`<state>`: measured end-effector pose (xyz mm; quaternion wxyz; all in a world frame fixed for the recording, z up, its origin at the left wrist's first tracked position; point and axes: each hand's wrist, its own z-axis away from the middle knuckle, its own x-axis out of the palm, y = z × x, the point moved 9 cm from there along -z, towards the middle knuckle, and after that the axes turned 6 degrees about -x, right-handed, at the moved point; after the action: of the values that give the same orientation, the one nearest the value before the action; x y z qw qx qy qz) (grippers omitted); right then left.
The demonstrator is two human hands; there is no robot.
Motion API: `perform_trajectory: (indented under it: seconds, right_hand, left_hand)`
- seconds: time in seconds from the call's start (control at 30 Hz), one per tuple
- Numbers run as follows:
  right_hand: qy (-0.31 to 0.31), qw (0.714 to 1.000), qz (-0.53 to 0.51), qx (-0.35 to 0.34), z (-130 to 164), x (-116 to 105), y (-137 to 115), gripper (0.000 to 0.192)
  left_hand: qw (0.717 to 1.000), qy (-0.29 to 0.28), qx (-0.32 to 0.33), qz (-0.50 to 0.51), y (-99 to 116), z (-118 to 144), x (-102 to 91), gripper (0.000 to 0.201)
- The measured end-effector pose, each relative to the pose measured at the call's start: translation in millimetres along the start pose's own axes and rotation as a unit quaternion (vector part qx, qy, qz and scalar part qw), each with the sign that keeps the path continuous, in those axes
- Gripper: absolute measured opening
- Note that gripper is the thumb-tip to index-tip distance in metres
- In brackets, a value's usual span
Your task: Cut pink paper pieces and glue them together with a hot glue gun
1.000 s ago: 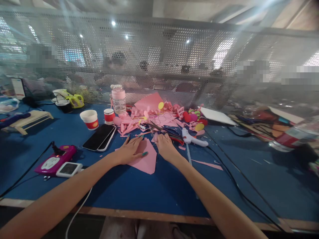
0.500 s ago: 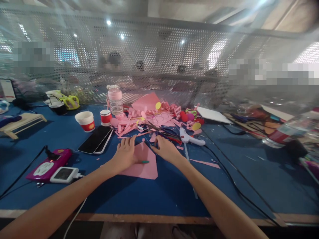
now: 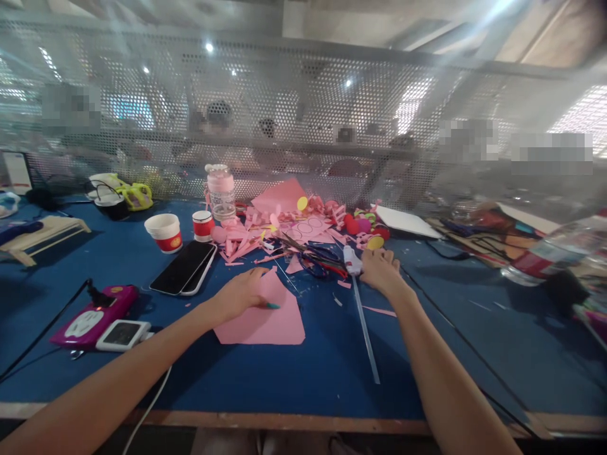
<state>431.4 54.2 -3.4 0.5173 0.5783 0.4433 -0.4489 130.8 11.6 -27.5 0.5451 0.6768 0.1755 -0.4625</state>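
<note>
My left hand (image 3: 243, 292) lies on the left part of a sheet of pink paper (image 3: 279, 325), fingers stretched out over it. By its thumb a small green thing (image 3: 272, 306) shows, too small to name. My right hand (image 3: 383, 270) is closed around the handle of a white hot glue gun (image 3: 351, 260), which rests on the blue table. From the gun's rear a long clear glue stick (image 3: 366, 335) trails toward me. Just left of the gun lie scissors and pliers-like tools (image 3: 318, 258) with dark handles, partly overlapping.
Behind my hands spreads a heap of pink paper scraps (image 3: 294, 221). At left are a phone (image 3: 183, 270), paper cups (image 3: 164, 232) and a magenta power strip (image 3: 95, 316). A clear bottle (image 3: 545, 253) lies at right. A perforated metal screen (image 3: 303, 114) closes off the back.
My right hand has moved right, from the paper's upper corner to the glue gun's handle, and closed on it. The left hand stays on the paper, which has shifted slightly.
</note>
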Motion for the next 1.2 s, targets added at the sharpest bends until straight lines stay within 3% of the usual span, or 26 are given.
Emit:
perform_trajectory:
  seconds: [0.1, 0.23, 0.37, 0.47, 0.53, 0.67, 0.73, 0.77, 0.83, 1.0, 1.2]
  right_hand:
    - [0.006, 1.000, -0.001, -0.014, -6, 6, -1, 0.057]
    - [0.010, 0.999, -0.014, -0.043, -11, 10, 0, 0.049]
    - [0.105, 0.989, -0.077, -0.064, -9, -14, 10, 0.044]
    - [0.219, 0.944, -0.239, -0.061, 1, -45, 17, 0.034]
    - [0.240, 0.879, -0.409, -0.055, 7, -53, 14, 0.022]
    - [0.130, 0.829, -0.530, -0.124, 19, -50, -47, 0.017]
    - [0.021, 0.716, -0.684, -0.141, 27, -38, -84, 0.016]
    - [-0.011, 0.674, -0.726, -0.135, 31, -33, -97, 0.015]
    - [-0.040, 0.632, -0.765, -0.115, 37, -25, -114, 0.014]
    - [-0.075, 0.633, -0.767, -0.078, 40, -5, -125, 0.015]
    - [-0.083, 0.639, -0.760, -0.086, 41, -3, -130, 0.012]
  left_hand:
    - [0.999, 0.003, 0.037, -0.039, 7, 3, 1.6, 0.061]
    - [0.997, 0.026, 0.054, -0.043, 6, 2, -0.9, 0.059]
    - [0.998, 0.039, 0.031, 0.033, -5, -5, -7.5, 0.054]
    - [0.996, 0.037, 0.010, 0.080, -15, -11, -10.0, 0.057]
    - [0.993, 0.030, -0.003, 0.116, -22, -14, -9.1, 0.058]
    - [0.983, 0.014, -0.019, 0.182, -31, -18, -4.9, 0.047]
    - [0.980, 0.015, -0.031, 0.194, -34, -19, -3.5, 0.038]
    - [0.979, 0.016, -0.039, 0.199, -36, -20, -2.6, 0.036]
    - [0.976, 0.018, -0.053, 0.211, -39, -21, -0.5, 0.037]
    - [0.971, 0.016, -0.061, 0.230, -43, -25, 4.3, 0.040]
    - [0.970, 0.013, -0.064, 0.233, -44, -25, 4.5, 0.037]
